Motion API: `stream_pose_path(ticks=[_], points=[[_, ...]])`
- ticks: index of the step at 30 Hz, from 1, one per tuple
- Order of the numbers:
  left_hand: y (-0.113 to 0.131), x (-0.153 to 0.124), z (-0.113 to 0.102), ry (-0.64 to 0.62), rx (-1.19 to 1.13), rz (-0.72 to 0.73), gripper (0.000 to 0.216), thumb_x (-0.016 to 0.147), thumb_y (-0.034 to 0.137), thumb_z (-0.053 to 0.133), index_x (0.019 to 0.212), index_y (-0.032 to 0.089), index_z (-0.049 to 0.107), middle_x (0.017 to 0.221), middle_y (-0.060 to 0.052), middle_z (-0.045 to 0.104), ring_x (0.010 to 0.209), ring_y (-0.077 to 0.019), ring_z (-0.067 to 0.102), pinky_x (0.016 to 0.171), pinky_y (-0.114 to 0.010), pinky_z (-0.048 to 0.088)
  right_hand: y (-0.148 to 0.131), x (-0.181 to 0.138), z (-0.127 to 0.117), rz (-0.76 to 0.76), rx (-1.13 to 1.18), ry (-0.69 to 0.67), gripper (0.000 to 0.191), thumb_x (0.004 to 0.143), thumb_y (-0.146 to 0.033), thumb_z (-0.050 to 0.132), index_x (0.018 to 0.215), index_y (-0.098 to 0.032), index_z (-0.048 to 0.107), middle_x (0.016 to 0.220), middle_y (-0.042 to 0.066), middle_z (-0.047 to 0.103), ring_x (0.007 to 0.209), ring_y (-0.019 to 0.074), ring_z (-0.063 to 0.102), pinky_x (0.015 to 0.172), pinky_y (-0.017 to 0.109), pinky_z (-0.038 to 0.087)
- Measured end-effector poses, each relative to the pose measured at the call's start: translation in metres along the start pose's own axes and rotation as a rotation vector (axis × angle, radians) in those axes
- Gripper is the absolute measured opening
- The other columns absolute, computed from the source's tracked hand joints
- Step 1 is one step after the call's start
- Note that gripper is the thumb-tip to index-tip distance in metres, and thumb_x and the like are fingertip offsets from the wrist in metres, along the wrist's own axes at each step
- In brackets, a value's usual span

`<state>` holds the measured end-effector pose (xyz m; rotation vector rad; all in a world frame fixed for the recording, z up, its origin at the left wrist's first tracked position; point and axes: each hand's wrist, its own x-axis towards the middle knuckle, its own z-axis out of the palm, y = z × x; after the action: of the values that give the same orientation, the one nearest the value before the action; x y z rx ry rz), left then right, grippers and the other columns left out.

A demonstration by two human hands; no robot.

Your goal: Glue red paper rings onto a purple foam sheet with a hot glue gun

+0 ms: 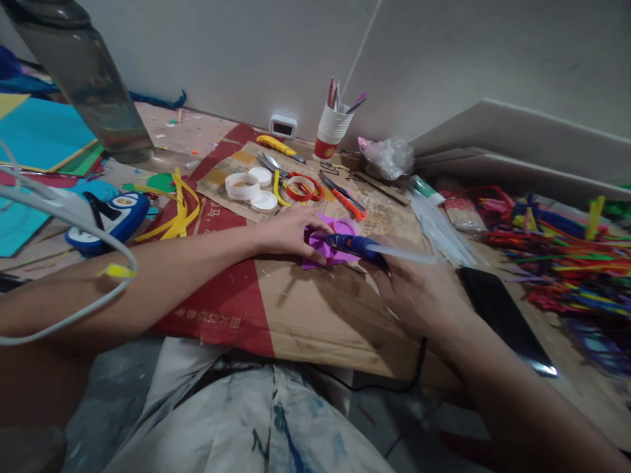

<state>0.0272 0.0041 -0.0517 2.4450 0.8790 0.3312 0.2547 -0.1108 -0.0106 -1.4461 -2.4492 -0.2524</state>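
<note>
My right hand (419, 292) is closed round a blue glue gun (357, 246) with a clear glue stick (407, 255) sticking out of its back. The gun's tip points left onto purple foam pieces (328, 246) lying on a brown and red cardboard sheet (296, 309). Fingers of my left hand (290, 230) press down on the purple foam, holding it against the cardboard. The gun's black cord (417, 368) drops off the near edge of the cardboard.
White tape rolls (249, 187), red rings (303, 187), an orange cutter (345, 200) and scissors lie behind the foam. A paper cup of pens (331, 128) stands by the wall. A black phone (503, 315), glue sticks and pipe cleaners (557, 253) lie right; a water bottle (83, 79) stands left.
</note>
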Motion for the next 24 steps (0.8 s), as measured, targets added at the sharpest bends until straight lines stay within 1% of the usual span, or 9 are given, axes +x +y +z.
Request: stream_pose_path(ticks=[3, 6, 9, 11, 14, 17, 24], points=[[0.001, -0.001, 0.000, 0.009, 0.002, 0.005, 0.054, 0.070, 0.060, 0.078, 0.113, 0.028, 0.077, 0.102, -0.005, 0.062, 0.103, -0.0265, 0.054, 0.091, -0.035, 0.039, -0.002, 0.003, 0.003, 0.032, 0.002, -0.035, 0.027, 0.098, -0.027, 0.046, 0.112, -0.016, 0.068, 0.084, 0.011, 0.070, 0.073, 0.0258, 0.064, 0.063, 0.034, 0.043], [0.000, -0.001, 0.001, 0.023, -0.004, 0.003, 0.055, 0.068, 0.062, 0.078, 0.110, 0.027, 0.077, 0.103, -0.005, 0.062, 0.104, -0.0268, 0.054, 0.091, -0.035, 0.040, -0.004, 0.005, 0.007, 0.060, 0.040, -0.071, 0.028, 0.098, -0.025, 0.046, 0.113, -0.015, 0.067, 0.094, 0.015, 0.072, 0.084, 0.0286, 0.067, 0.069, 0.037, 0.048], [-0.001, -0.001, 0.001, 0.017, -0.015, 0.014, 0.055, 0.069, 0.064, 0.076, 0.109, 0.026, 0.077, 0.101, -0.005, 0.063, 0.101, -0.0257, 0.055, 0.087, -0.034, 0.040, -0.003, 0.004, 0.008, 0.072, 0.065, -0.090, 0.029, 0.097, -0.023, 0.045, 0.114, -0.014, 0.067, 0.100, 0.017, 0.072, 0.092, 0.0303, 0.068, 0.073, 0.038, 0.049], [-0.001, 0.000, 0.000, 0.004, -0.010, 0.014, 0.056, 0.070, 0.064, 0.076, 0.111, 0.026, 0.077, 0.099, -0.005, 0.063, 0.100, -0.0256, 0.055, 0.087, -0.034, 0.041, -0.002, 0.002, 0.008, 0.071, 0.074, -0.090, 0.030, 0.097, -0.024, 0.045, 0.114, -0.013, 0.067, 0.101, 0.017, 0.072, 0.093, 0.0308, 0.068, 0.074, 0.039, 0.050], [0.000, -0.001, -0.001, -0.008, 0.010, -0.011, 0.058, 0.069, 0.064, 0.076, 0.115, 0.029, 0.076, 0.102, -0.005, 0.063, 0.104, -0.0269, 0.055, 0.091, -0.036, 0.041, -0.001, -0.001, 0.005, 0.077, 0.075, -0.094, 0.031, 0.100, -0.029, 0.044, 0.115, -0.014, 0.067, 0.100, 0.016, 0.072, 0.091, 0.0300, 0.068, 0.072, 0.038, 0.049], [0.001, -0.001, -0.001, -0.013, 0.007, -0.032, 0.061, 0.068, 0.064, 0.077, 0.120, 0.031, 0.075, 0.107, -0.005, 0.063, 0.109, -0.0279, 0.054, 0.094, -0.036, 0.041, 0.000, -0.005, 0.000, 0.087, 0.048, -0.095, 0.029, 0.100, -0.030, 0.045, 0.113, -0.017, 0.067, 0.097, 0.013, 0.072, 0.085, 0.0274, 0.067, 0.069, 0.036, 0.047], [0.003, -0.001, -0.002, -0.012, 0.034, -0.019, 0.051, 0.073, 0.052, 0.078, 0.119, 0.030, 0.076, 0.111, -0.006, 0.064, 0.111, -0.0264, 0.055, 0.098, -0.037, 0.040, 0.002, -0.012, -0.007, 0.079, 0.020, -0.085, 0.022, 0.099, -0.030, 0.045, 0.096, -0.020, 0.064, 0.082, 0.008, 0.065, 0.073, 0.0226, 0.061, 0.064, 0.033, 0.041]])
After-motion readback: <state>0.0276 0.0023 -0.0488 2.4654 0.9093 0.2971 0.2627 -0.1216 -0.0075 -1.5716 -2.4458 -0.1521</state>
